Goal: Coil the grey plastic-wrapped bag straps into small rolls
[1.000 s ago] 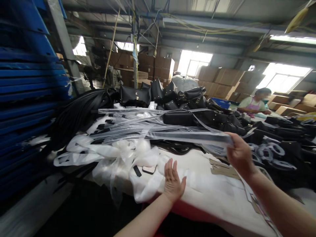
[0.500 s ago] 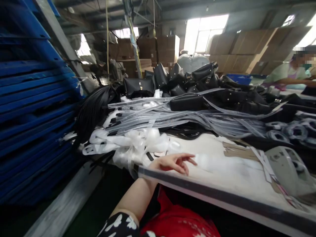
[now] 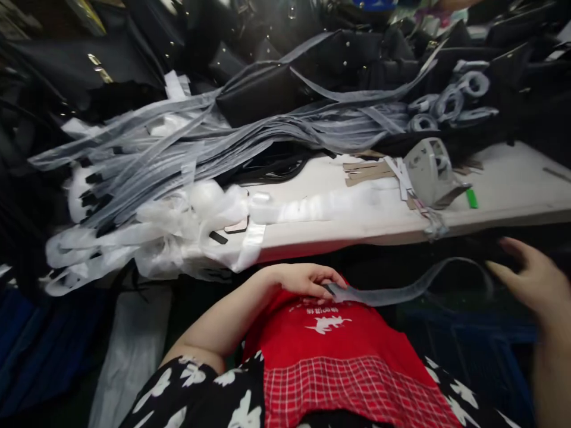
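A strap in translucent plastic (image 3: 392,295) runs across the front of my red apron (image 3: 357,333) and curves up at the right. My left hand (image 3: 314,282) is closed on its dark end, close to my chest. At the right, my right hand (image 3: 533,276) is slightly blurred, its thumb and fingers apart. It is beside the curved part of the strap and does not appear to grip it. Similar plastic-covered straps (image 3: 250,134) lie bundled across the table (image 3: 513,184), with several coiled ones (image 3: 450,104) at their right end.
Black bags (image 3: 285,89) are piled behind the straps. Crumpled white plastic film (image 3: 191,220) hangs over the table's left front edge. A grey tape dispenser (image 3: 428,169) stands beside brown strips (image 3: 366,172). Blue plastic crates (image 3: 468,351) are low at the right.
The view has tilted down and turned. My left hand has come off the table edge to my apron and now holds a strap. My right hand has come into view.
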### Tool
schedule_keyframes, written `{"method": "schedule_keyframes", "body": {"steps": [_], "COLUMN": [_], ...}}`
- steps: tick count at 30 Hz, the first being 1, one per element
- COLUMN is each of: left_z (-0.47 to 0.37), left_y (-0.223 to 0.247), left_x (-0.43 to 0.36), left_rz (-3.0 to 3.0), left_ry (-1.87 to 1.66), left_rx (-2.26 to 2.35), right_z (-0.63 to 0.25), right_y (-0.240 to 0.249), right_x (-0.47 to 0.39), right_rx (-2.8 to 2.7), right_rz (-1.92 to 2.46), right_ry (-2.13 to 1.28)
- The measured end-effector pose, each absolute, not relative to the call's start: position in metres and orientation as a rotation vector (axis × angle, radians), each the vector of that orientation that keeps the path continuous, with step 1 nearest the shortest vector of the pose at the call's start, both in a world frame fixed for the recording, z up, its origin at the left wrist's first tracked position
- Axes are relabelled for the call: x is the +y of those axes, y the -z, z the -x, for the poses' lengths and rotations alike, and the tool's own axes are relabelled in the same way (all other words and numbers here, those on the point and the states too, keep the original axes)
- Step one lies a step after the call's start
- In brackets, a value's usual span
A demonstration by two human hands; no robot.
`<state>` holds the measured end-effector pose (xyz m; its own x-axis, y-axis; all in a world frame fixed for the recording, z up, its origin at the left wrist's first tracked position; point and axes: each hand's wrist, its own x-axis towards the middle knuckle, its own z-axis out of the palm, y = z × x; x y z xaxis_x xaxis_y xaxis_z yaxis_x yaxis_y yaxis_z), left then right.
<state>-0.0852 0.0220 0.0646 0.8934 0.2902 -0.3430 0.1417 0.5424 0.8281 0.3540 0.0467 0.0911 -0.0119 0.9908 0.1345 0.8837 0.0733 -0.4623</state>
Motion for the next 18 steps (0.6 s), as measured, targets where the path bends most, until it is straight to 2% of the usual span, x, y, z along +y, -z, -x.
{"method": "schedule_keyframes", "body": {"steps": [4, 7, 12, 15, 18], "left_z": [0.059, 0.058, 0.076, 0.078, 0.077], "left_y": [-0.084, -0.083, -0.062, -0.054, -0.048], "left_x": [0.031, 0.03, 0.021, 0.019, 0.022], "left_rz": [-1.229, -1.174, -1.039, -1.038, -0.933], "left_ry": [-0.143, -0.048, 0.043, 0.146, 0.229], "left_rx": [0.57, 0.642, 0.81, 0.843, 0.799], "right_z": [-0.251, -0.187, -0.155, -0.158, -0.164], "right_y": [-0.044, -0.012, 0.016, 0.014, 0.009], "right_x": [0.042, 0.013, -0.019, -0.013, -0.003], "right_rx": [-2.153, -2.206, -2.125, -2.153, -2.149], "right_rz": [1.351, 1.03, 1.168, 1.207, 1.179], "right_ry": [-1.185, -1.622, -1.384, -1.24, -1.265]}}
